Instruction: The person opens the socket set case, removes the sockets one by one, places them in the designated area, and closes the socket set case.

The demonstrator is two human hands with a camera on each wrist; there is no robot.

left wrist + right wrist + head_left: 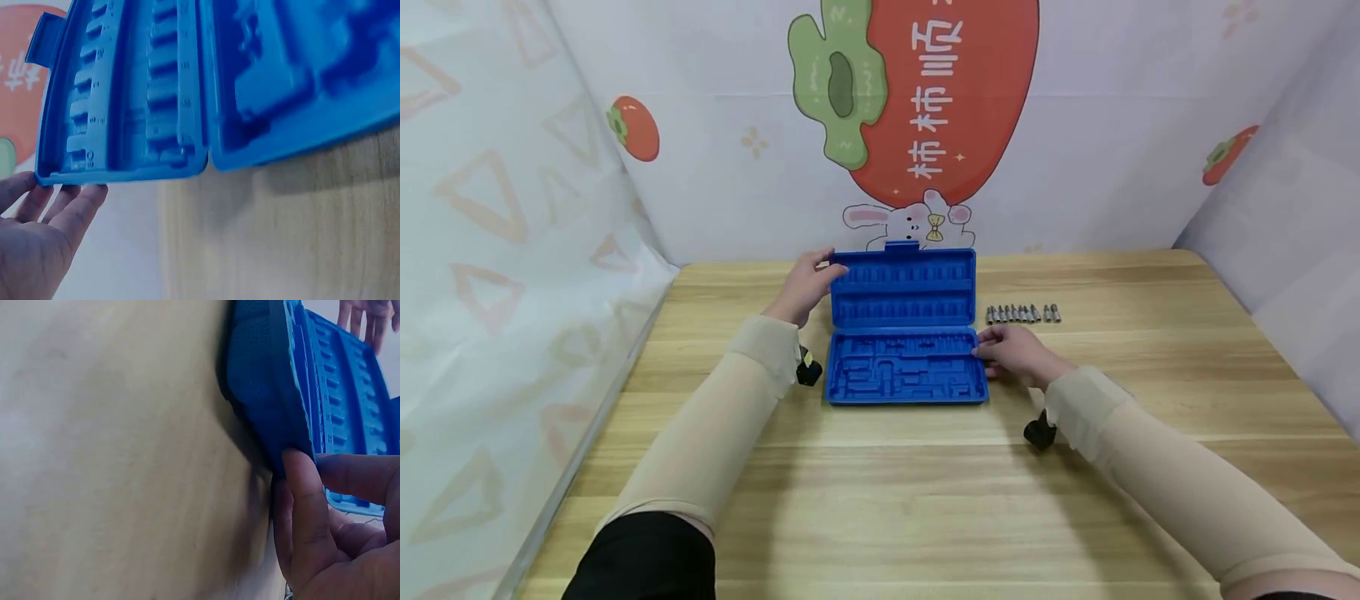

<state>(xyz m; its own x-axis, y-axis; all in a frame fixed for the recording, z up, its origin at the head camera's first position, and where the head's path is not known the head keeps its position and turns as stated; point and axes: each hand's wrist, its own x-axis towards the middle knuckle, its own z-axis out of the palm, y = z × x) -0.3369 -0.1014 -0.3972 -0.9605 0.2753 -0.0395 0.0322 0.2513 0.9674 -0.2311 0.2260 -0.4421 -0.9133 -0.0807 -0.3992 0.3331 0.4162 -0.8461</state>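
A blue plastic tool case (906,367) lies open on the table, its molded slots bare. Its lid (903,287) leans back upright against the far side. My left hand (806,287) is at the lid's upper left corner; in the left wrist view its fairly straight fingers (78,215) touch the lid's edge. With thumb and fingers, my right hand (1018,353) pinches the right rim of the case's base, near the hinge. The right wrist view shows that pinch close up, with the outer wall of the base (256,375) beside the tabletop.
Several small metal bits (1011,314) stand in a row right of the lid, with a small gap before the last two. The wooden table (880,500) ends at a printed backdrop (722,192) behind the case. A white sheet (512,333) hangs along the left side.
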